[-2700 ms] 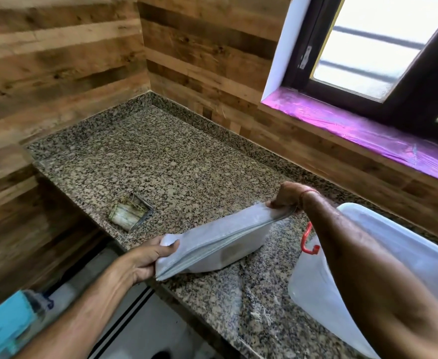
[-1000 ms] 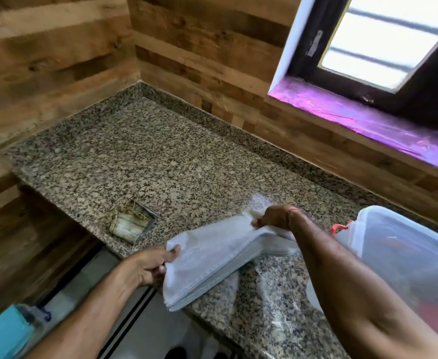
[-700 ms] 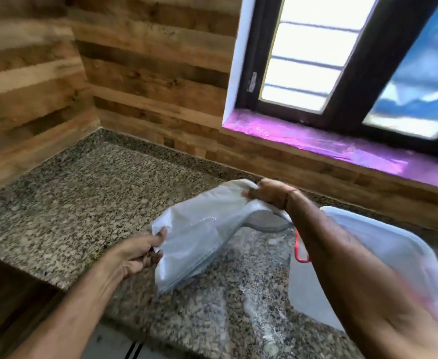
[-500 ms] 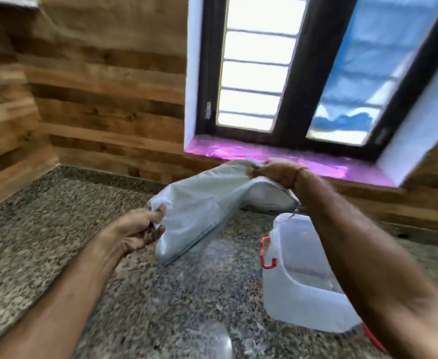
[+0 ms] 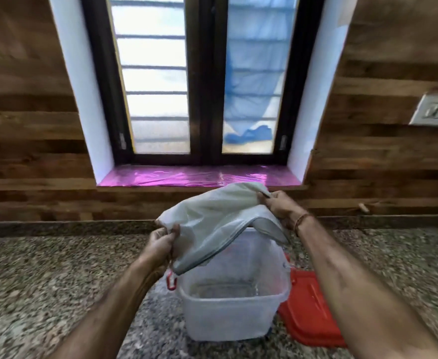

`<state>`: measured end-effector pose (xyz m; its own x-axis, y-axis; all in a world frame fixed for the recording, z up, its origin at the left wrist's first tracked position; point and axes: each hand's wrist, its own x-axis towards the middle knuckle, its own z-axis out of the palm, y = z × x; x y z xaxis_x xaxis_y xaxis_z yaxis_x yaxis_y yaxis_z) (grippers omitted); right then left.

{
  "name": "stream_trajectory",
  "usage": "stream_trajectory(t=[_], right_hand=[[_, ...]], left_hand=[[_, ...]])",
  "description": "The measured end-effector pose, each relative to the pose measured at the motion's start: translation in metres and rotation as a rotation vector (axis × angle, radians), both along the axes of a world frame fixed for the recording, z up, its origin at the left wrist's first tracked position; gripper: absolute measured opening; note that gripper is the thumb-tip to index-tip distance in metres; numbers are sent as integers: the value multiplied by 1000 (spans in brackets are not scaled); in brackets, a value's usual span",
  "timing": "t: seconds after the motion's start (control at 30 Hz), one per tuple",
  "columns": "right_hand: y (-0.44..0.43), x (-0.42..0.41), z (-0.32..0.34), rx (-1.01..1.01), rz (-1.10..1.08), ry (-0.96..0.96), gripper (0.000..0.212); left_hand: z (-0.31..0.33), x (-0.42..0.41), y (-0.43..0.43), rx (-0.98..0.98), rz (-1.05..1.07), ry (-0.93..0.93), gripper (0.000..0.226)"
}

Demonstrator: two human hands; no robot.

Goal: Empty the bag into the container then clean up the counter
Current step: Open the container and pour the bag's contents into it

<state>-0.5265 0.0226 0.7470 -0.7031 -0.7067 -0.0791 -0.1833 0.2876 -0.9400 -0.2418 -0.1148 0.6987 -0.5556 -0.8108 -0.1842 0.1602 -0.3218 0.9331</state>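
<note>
Head view: we hold the white bag [image 5: 212, 221] by both ends, our left hand [image 5: 161, 244] with fingers curled round its lower corner, our right hand [image 5: 280, 207] gripping the raised end. Below and between our fingers stands the open clear container [image 5: 228, 307] on the granite counter [image 5: 44, 268], with a red lid [image 5: 308, 314] just beside it.

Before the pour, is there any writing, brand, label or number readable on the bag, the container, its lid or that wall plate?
No text can be read anywhere in this view.
bag: plain white, no print shows.
container: translucent, no label or marking shows.
red lid: no lettering shows.
switch plate: dark marks, too blurred to read as text.
</note>
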Motion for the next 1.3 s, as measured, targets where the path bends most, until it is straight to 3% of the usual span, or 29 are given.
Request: stream_trajectory(t=[0.27,0.37,0.43,0.5,0.57,0.67,0.77,0.93,1.2,1.3], right_hand=[[20,-2,-84,-298,-29,-230,49],[21,2,-108,-399,-57,-294,55],[25,7,-109,-408,-38,-279,43],[25,10,-106,-440,-1,-267,29],[26,12,-105,-474,22,-292,27],[28,13,-106,-524,70,-328,26],[32,11,-107,-540,86,-324,29],[37,6,-107,-598,95,-374,21],[41,2,-107,-582,145,-379,32],[44,0,-102,-543,221,-360,57]], left_hand=[[-38,-18,33,-35,109,37,21],[-43,-16,48,-32,139,-9,47],[-42,-15,55,-21,135,1,67],[-32,-15,58,86,113,54,56],[-25,-14,50,224,104,108,65],[-17,-17,40,282,135,62,76],[-15,-27,40,347,168,13,64],[-17,-41,45,454,185,92,32],[-43,-35,53,392,131,264,43],[-43,-31,54,347,64,280,38]])
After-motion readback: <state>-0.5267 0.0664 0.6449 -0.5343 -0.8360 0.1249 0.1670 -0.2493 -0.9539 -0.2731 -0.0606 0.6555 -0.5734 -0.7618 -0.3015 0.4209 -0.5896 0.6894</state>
